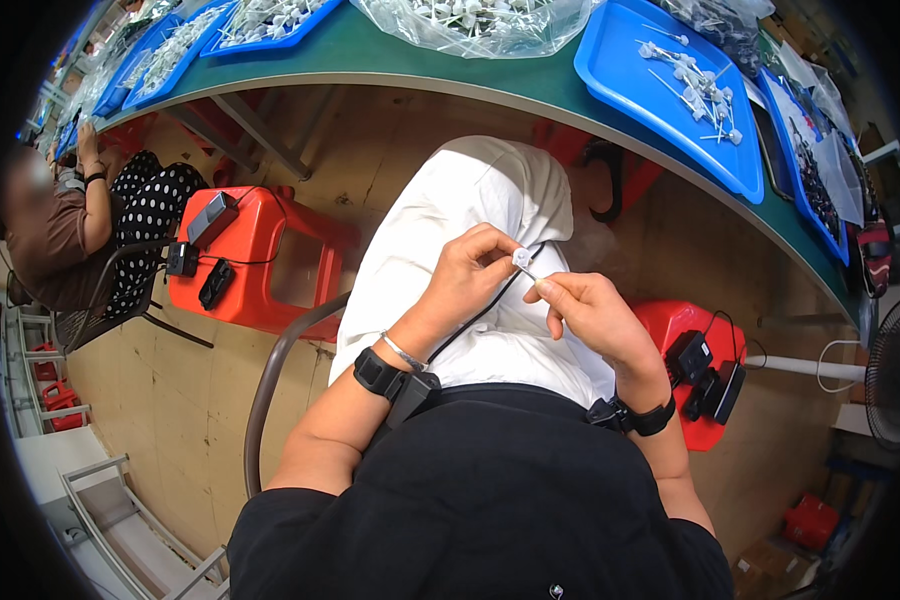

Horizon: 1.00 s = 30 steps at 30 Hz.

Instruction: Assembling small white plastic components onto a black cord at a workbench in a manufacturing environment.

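Note:
Above my white-clad lap, my left hand [468,270] pinches a small white flower-shaped piece [521,257] by its head, between thumb and forefinger. My right hand [598,310] is closed on the lower end of the thin stem that runs down from this head. The stem tilts down toward the right, and its end is hidden by the right fingers. Similar white-headed stems [705,95] lie loosely in a blue tray [610,62] on the table at the right.
A clear bag [560,35] of white stemmed pieces and further blue trays [295,36] line the green table [390,62]. Red stools [240,290] with black devices stand either side of me. A person [65,235] sits at the left; a fan [888,375] stands at the right.

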Motion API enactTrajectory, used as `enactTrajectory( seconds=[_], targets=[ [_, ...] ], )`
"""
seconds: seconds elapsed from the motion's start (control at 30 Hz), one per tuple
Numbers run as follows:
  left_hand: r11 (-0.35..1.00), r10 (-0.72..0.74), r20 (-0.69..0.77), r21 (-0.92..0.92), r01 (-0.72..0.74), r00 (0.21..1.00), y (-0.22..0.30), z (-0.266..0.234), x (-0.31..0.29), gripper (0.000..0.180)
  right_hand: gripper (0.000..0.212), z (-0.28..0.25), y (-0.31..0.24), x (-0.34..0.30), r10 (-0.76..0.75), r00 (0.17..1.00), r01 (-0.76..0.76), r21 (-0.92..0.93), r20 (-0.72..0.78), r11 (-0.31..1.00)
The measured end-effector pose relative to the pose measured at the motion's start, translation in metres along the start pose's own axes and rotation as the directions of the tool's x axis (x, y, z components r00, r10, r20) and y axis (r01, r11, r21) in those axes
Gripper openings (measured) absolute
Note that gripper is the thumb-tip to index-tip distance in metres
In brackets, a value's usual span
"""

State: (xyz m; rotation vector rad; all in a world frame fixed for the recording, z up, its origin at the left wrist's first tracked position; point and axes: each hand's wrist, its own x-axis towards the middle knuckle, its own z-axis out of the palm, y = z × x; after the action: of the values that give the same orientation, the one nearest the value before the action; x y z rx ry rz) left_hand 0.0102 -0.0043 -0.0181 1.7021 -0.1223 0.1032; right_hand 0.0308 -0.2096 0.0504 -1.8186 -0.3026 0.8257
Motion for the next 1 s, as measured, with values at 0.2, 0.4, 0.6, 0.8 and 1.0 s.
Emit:
enactTrajectory(
  seconds=[0.2, 0.4, 0.6, 0.8, 1.0],
  targets=[
    [0.999, -0.007, -0.014, 0.041, 0.007, 1.000, -0.001, 0.000, 0.000, 0.005, 0.030, 0.003, -0.005, -0.002, -0.019, 0.998, 0.014, -0.092, -0.059, 0.996],
    [0.999, -0.008, -0.016, 0.048, 0.009, 1.000, -0.001, 0.000, 0.000, 0.004, 0.030, 0.002, -0.001, 0.000, -0.051, 0.997, 0.044, -0.103, -0.065, 0.994],
    [0.999, -0.009, -0.011, 0.041, 0.009, 1.000, -0.002, 0.000, 0.000, 0.005, 0.031, -0.001, 0.011, 0.006, -0.049, 0.999, 0.049, 0.001, -0.011, 0.999],
    [0.999, -0.005, -0.019, 0.040, 0.006, 1.000, -0.001, 0.000, -0.001, 0.004, 0.032, -0.002, 0.013, 0.008, -0.009, 0.999, 0.005, 0.090, 0.037, 0.996],
    [0.999, -0.005, -0.004, 0.045, 0.005, 1.000, -0.004, 0.000, 0.000, 0.004, 0.031, -0.003, 0.013, 0.007, -0.016, 0.999, 0.014, 0.078, 0.027, 0.997]
  ],
)
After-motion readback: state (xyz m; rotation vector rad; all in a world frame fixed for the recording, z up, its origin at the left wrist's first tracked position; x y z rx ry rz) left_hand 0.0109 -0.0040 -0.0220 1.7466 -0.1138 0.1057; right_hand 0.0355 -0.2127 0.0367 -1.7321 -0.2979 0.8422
